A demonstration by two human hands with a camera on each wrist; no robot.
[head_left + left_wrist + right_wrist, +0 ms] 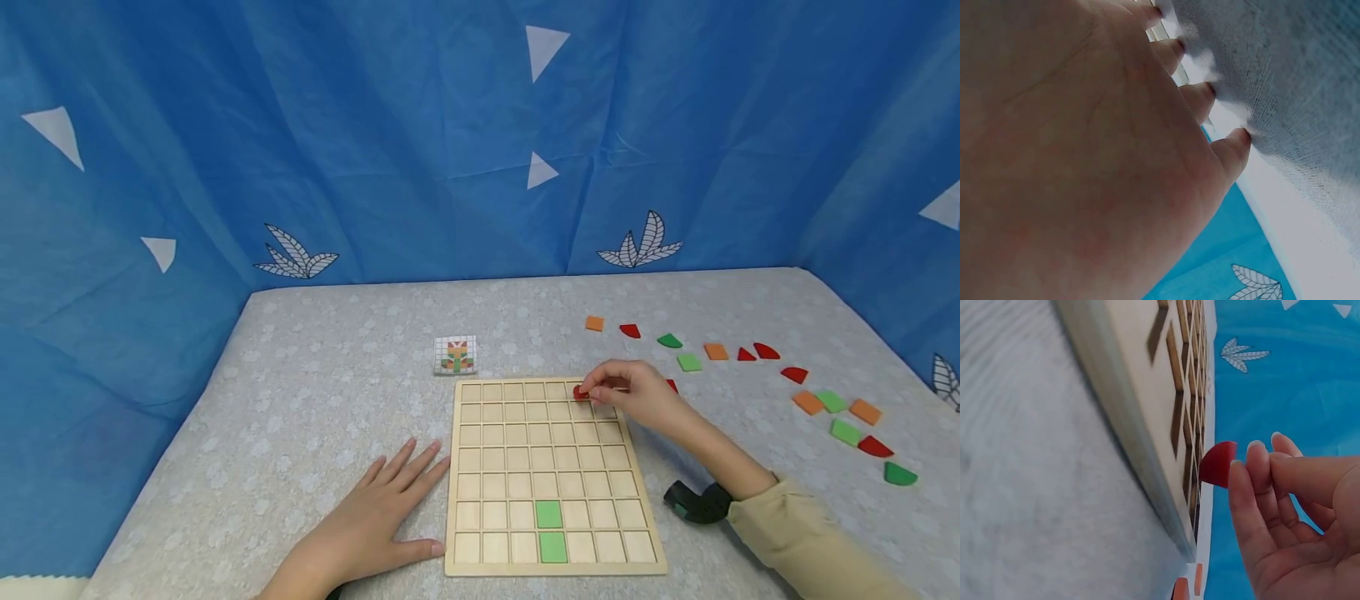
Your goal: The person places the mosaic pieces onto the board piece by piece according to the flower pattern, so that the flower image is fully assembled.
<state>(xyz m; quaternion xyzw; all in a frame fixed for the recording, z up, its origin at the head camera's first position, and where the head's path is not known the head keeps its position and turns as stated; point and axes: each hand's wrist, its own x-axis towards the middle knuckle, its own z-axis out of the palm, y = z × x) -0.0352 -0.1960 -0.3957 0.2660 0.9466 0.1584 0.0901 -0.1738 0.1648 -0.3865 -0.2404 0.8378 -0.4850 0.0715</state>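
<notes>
A wooden grid board [555, 570] lies on the table, with two light green square tiles [553, 547] set in one column of its two nearest rows. My right hand [632, 392] pinches a red quarter-circle tile [1217, 464] between its fingertips. In the head view that tile overlaps the board's farthest row, right of the middle. The right wrist view shows its curved edge facing the board. Flat on the cloth beside the board's left edge rests my left hand [375, 517], fingers spread and holding nothing.
A small pattern card [455, 356] lies beyond the board's far left corner. Orange squares [595, 323], green pieces [900, 473] and red pieces [875, 447] are scattered across the right side. A black curved object [697, 503] sits by the right forearm. Blue curtain [420, 150] hangs behind the table.
</notes>
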